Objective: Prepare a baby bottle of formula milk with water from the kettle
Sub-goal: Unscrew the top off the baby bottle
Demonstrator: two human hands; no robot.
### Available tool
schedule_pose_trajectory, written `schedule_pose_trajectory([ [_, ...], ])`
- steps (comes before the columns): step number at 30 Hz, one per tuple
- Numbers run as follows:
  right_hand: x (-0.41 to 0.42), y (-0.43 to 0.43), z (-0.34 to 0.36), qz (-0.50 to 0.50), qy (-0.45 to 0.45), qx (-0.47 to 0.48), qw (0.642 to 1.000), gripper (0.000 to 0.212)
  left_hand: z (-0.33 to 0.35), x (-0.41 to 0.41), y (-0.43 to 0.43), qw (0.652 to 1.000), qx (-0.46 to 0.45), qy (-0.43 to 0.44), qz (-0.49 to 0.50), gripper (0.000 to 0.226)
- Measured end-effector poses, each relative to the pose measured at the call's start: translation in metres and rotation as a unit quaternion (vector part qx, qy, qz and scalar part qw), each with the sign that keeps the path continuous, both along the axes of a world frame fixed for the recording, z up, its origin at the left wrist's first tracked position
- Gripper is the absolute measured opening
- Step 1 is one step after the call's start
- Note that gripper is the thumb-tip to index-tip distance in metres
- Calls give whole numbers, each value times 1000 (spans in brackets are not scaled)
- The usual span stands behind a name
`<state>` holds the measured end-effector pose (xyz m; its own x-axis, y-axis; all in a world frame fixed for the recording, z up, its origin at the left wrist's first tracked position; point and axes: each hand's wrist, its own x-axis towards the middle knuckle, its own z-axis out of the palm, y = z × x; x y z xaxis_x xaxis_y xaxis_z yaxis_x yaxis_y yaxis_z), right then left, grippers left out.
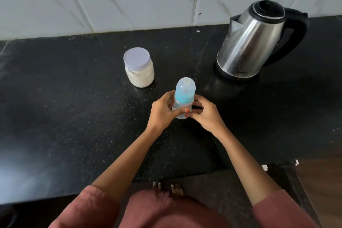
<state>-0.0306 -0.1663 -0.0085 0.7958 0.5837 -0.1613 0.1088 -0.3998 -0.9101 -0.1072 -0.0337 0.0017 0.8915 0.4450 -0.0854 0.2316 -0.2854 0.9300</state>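
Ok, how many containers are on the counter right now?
3. The baby bottle stands in the middle, held by the left hand and right hand; the lidded powder jar sits behind it to the left; the kettle stands back right. Nothing seems hidden.

**Plastic in the grip, steel and stone around it**

The left hand (162,112) and right hand (205,114) curl round the baby bottle (183,96). It has a clear, smooth plastic body, a teal plastic collar above the fingers and a frosted, translucent cap on top. Beyond the grip to the left, the jar (139,75) has see-through walls, a matt white plastic lid and pale, fine powder inside. Beyond the grip to the right, the kettle (248,46) is shiny steel with a black plastic handle, lid and base. Under the grip, the counter (74,116) is black speckled stone with a soft sheen. The sleeves (88,207) are matt cloth.
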Motion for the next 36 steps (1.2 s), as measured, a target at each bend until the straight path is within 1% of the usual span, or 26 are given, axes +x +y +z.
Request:
schedule_pose_trajectory([
  [8,-40,-18,-3,1,-10,7,1000,57,-10,-38,-19,1000,0,-7,1,65],
  [15,-52,-23,-9,-5,-6,-1,1000,57,-15,-48,-26,1000,-1,-2,1,66],
  [18,-52,-24,-5,13,-5,-17,1000,58,-16,-49,-26,1000,-7,-4,0,67],
  [21,-46,-28,7,48,-31,-69,996,60,-16,-49,-26,1000,-1,-5,-5,65],
  [23,-41,-31,24,45,-35,-75,995,66,-16,-48,-24,1000,7,-4,-14,65],
  [25,-37,-32,44,64,-42,-79,994,71,-16,-48,-23,1000,9,-5,-21,66],
  [27,-38,-29,59,88,-62,-96,989,78,-16,-48,-24,1000,0,-7,-23,66],
  [30,-45,-17,67,74,-104,-121,984,83,-18,-49,-25,1000,-7,-13,-20,63],
  [33,-51,-7,63,46,-163,-159,973,81,-19,-50,-28,1000,-13,-22,-15,62],
  [36,-56,-3,57,18,-194,-169,966,75,-21,-50,-33,999,-6,-34,-9,63],
])
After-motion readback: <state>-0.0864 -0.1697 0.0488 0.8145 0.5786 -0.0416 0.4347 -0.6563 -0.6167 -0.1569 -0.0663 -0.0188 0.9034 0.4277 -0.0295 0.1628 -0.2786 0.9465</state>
